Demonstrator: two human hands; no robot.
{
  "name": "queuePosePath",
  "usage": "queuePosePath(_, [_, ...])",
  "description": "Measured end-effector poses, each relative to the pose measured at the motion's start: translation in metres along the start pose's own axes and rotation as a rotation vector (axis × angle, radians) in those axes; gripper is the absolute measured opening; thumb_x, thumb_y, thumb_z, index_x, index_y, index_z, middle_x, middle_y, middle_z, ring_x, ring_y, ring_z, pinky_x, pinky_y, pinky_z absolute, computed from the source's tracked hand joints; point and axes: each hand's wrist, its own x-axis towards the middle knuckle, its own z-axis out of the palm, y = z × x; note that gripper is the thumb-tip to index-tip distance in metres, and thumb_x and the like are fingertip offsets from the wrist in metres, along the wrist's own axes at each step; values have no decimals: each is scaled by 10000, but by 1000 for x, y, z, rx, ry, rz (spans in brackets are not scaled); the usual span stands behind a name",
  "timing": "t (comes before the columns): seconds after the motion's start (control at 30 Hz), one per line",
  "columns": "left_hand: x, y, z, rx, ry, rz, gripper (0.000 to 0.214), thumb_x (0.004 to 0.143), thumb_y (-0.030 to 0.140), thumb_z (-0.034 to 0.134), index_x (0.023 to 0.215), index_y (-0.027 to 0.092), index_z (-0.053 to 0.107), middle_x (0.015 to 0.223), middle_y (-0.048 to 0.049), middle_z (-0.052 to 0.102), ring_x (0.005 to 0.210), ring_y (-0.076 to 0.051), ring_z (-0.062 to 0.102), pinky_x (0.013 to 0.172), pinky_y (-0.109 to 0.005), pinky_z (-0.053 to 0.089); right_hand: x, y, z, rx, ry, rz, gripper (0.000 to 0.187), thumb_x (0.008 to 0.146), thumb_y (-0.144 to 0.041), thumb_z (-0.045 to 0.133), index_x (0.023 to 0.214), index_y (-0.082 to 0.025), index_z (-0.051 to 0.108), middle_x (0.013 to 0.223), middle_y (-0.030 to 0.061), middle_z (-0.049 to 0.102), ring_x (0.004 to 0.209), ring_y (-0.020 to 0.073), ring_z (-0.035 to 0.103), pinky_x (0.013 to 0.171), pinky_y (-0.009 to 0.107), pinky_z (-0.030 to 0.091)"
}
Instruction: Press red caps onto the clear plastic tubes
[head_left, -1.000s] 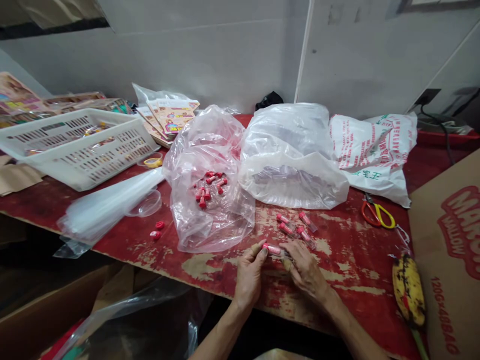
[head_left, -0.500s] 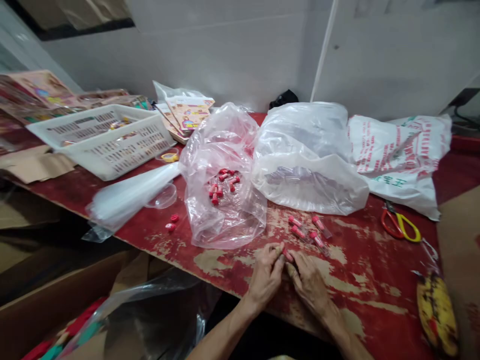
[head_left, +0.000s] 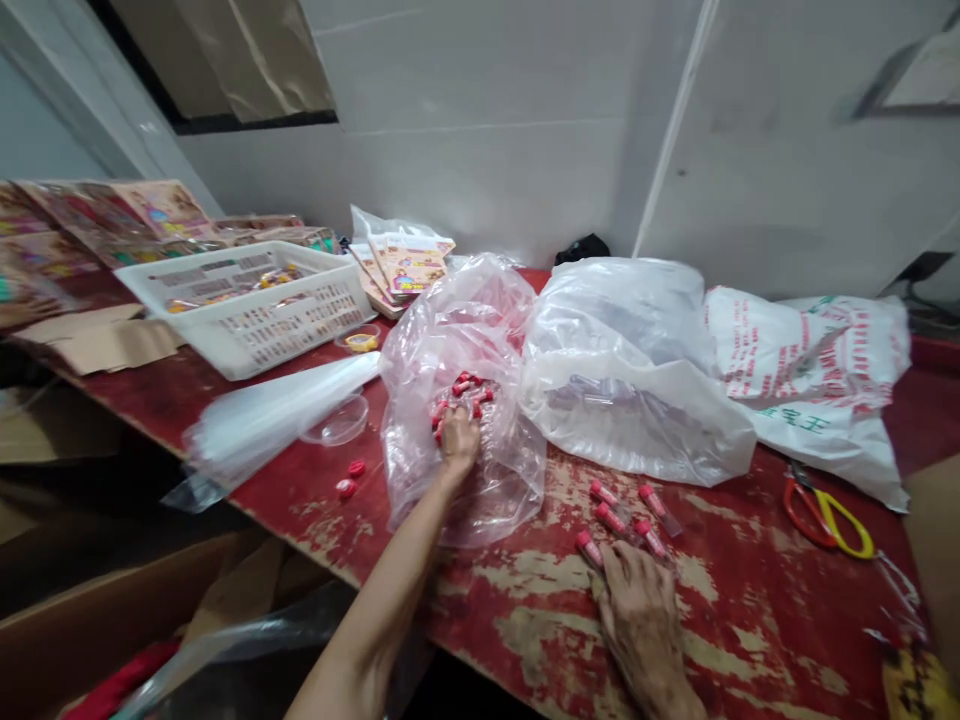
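Your right hand (head_left: 641, 622) can slide along the bench (head_left: 720, 640) toward the scissors (head_left: 814, 518), but the red-capped tubes (head_left: 622, 525) block straight ahead. Your left hand (head_left: 457, 445) is hemmed in by the plastic bag (head_left: 510, 480).

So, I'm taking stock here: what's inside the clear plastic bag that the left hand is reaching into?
Inside the clear plastic bag lies a loose heap of small red caps around the left hand. The hand and the bag's creased folds cover part of the heap, so the full count cannot be seen.

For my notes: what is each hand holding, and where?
The left hand is among red caps in the bag, hold unclear; the right hand holds nothing.
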Motion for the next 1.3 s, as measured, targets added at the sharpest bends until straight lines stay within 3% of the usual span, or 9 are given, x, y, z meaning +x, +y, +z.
queuePosePath(0.23, [21,1,23,-97,-35,-25,200,827,226,463,871,154,644,993,-146,648,950,-280,571,814,-370,406,22,21,-3,90,39,-4,378,808,-118,438,1161,-223,522,1085,103,600,1007,268,541,815,418,417])
queuePosePath(0.4, [6,-6,16,-220,-17,-54,259,847,345,461,849,162,646,794,-91,656,767,-237,593,746,-345,427,92,59,18,34,-59,85,238,894,-153,410,1060,-177,579,1050,104,615,966,239,555,814,384,441])
queuePosePath(0.53, [-36,-3,-12,-432,-68,-84,448,804,560,489,967,176,650,700,-26,639,641,-181,595,634,-285,468,167,76,56,1,-184,119,213,901,-120,443,1042,-143,601,1083,116,617,992,226,552,843,358,448])
queuePosePath(0.6, [-68,0,-28,-778,-198,-237,619,700,642,584,1093,165,617,624,2,608,558,-166,582,568,-275,473,196,77,72,8,-229,126,186,891,-107,484,1028,-125,608,1052,117,626,989,222,562,856,364,453])
queuePosePath(0.77, [-142,2,-59,-982,-363,-434,546,581,529,771,984,171,681,666,6,621,583,-113,565,570,-208,455,226,81,95,51,-356,209,233,911,-296,565,1090,-147,585,1122,67,591,1001,204,582,864,417,487])
queuePosePath(0.9, [-173,2,-59,-1084,-462,-493,442,593,423,802,950,195,676,768,14,623,593,-82,538,562,-190,455,230,87,88,145,-421,281,235,907,-282,559,1086,-132,583,1153,93,574,986,210,586,851,411,485])
queuePosePath(1.03, [-184,4,-49,-1190,-512,-579,356,582,378,817,809,185,622,703,38,577,590,-96,557,555,-212,478,211,81,53,321,-412,296,163,867,-207,525,983,-125,604,1093,125,590,939,216,598,798,329,462])
queuePosePath(1.17, [-191,8,-42,-1187,-553,-577,336,632,352,791,868,170,635,695,29,595,593,-78,542,577,-188,451,145,55,1,615,-417,293,228,897,-295,410,1048,-169,524,909,35,629,742,141,620,655,253,494])
queuePosePath(1.3, [-201,20,-35,-1135,-601,-546,350,647,331,778,928,163,654,734,7,637,632,-82,551,621,-187,437,72,28,-37,1291,-402,563,217,807,-300,548,996,-208,496,892,30,637,698,160,646,630,285,519])
